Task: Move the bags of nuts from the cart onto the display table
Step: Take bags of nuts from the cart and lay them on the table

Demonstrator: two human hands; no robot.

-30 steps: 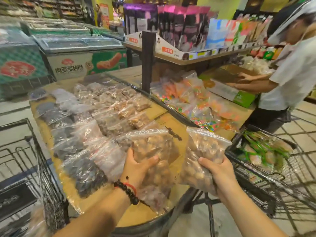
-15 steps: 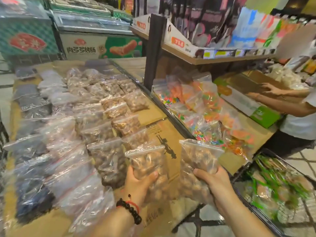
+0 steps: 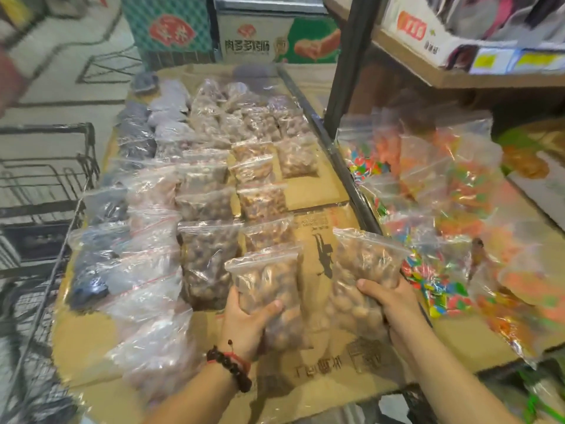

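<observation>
My left hand (image 3: 244, 322), with a dark bead bracelet on the wrist, grips a clear zip bag of pale round nuts (image 3: 269, 283) low over the cardboard-covered display table (image 3: 318, 191). My right hand (image 3: 391, 304) grips a second, similar bag of nuts (image 3: 363, 264) just to the right of the first. Both bags hang over the bare cardboard at the near end of the right-hand rows. Rows of filled bags of nuts (image 3: 208, 206) cover the table beyond and to the left. A wire cart (image 3: 39, 191) stands at the table's left side.
Bags of bright coloured sweets (image 3: 440, 191) fill the neighbouring table on the right, behind a dark metal rail (image 3: 339, 160). A black upright post (image 3: 345, 65) carries a wooden shelf (image 3: 458, 78) of packets. Freezer chests (image 3: 269, 41) stand at the back.
The view has tilted down and swung left, and the other person has left the frame. Both hands have carried their bags lower and further over the table's cardboard.
</observation>
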